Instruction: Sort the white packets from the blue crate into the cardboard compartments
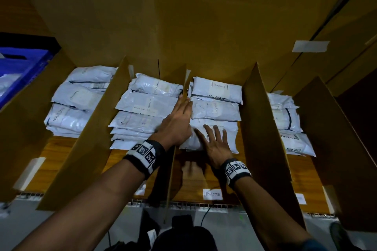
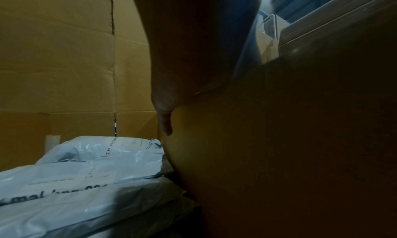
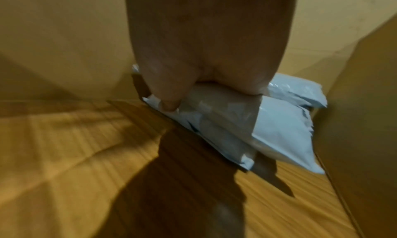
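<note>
Placing step in hand, by the look of it: white packet (image 1: 212, 138) set down at near end of the third cardboard compartment, the one tagged with a "COMPLETED" label (image 1: 212, 194) on its front edge. Right hand (image 1: 216, 144) laid flat on top of that packet, fingers (image 1: 208, 131) straight and spread, pressing rather than gripping; thumb tip seen touching packet's edge in right wrist view, nothing curled round it. Left hand (image 1: 177, 122) flat and extended too, fingers together, pressed along the cardboard divider (image 1: 172, 171) between second and third compartments, apparently holding it aside; holding nothing. Both forearms reached forward and down from near edge, wrists banded with marker cuffs.

Packet lying in front of two other packets deeper in same compartment, touching the nearer one. Stacks of packets in the neighbouring compartments left and right as well. Blue crate (image 1: 22, 71) at far left, well apart from both hands, some white contents dimly visible inside.

Likely next: lift both hands off, let divider stand, reach left to crate for another packet, read its handwritten label to choose a compartment. Risk judged small: slick plastic could slide forward on the wooden floor if nudged on withdrawal.
</note>
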{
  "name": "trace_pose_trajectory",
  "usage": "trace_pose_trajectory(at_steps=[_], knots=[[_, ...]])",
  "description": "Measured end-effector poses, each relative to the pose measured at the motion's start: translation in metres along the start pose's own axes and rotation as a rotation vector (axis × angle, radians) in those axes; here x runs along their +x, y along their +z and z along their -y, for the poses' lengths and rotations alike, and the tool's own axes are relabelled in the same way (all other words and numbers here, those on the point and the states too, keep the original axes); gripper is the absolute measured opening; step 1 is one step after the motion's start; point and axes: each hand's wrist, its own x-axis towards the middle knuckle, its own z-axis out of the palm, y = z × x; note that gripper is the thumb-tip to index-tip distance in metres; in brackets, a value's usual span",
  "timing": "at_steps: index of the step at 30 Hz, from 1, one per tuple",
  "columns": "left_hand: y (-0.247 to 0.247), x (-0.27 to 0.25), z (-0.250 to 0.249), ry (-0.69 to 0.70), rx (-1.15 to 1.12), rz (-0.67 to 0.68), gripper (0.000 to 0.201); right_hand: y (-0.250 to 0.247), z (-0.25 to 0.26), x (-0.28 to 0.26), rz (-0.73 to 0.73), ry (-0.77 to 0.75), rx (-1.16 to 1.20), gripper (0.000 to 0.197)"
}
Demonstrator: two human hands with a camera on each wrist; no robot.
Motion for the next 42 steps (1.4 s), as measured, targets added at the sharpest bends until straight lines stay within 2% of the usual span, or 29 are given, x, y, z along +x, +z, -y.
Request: trace_pose_trajectory(at_steps=[4,7,11,13,15,18,23,26,29,32,37,42], knots=[[0.0,0.0,0.0,0.006,0.006,0.003,0.09,-0.008,-0.008,0.011,0.026,0.016,0.004,0.096],[0.001,-0.001,-0.001,0.01,0.022,-0.005,0.089,-0.015,-0.008,0.018,0.04,-0.009,-0.019,0.094],[0.003,-0.001,0.001,0.023,0.032,-0.023,0.088,-0.011,-0.007,0.014,-0.032,-0.064,-0.036,0.085],[0.003,-0.001,0.002,0.019,0.029,-0.033,0.088,-0.01,-0.011,0.012,-0.055,-0.088,-0.061,0.087],[0.003,-0.002,0.001,0.018,0.028,-0.035,0.088,-0.012,-0.014,0.012,-0.076,-0.069,-0.08,0.089],[0.005,-0.001,0.0,0.026,0.033,-0.04,0.087,-0.024,-0.016,0.015,-0.101,-0.053,-0.094,0.078],[0.014,0.003,0.005,0.009,0.045,-0.043,0.083,-0.023,-0.01,0.014,-0.113,-0.147,-0.111,0.072],[0.016,0.003,0.007,0.001,0.055,-0.048,0.078,-0.006,-0.006,0.012,-0.136,-0.119,-0.069,0.089],[0.015,0.004,0.006,0.008,0.066,-0.057,0.077,0.002,-0.003,0.006,-0.146,-0.094,-0.017,0.075],[0.016,0.004,0.005,0.012,0.087,-0.056,0.079,0.005,-0.001,0.01,-0.144,-0.051,0.022,0.073],[0.007,0.004,-0.002,0.002,0.027,-0.025,0.076,-0.002,0.006,0.008,-0.081,-0.025,0.033,0.091],[-0.017,-0.014,-0.009,-0.083,-0.149,-0.026,0.069,-0.043,0.02,-0.021,-0.117,0.095,0.112,0.063]])
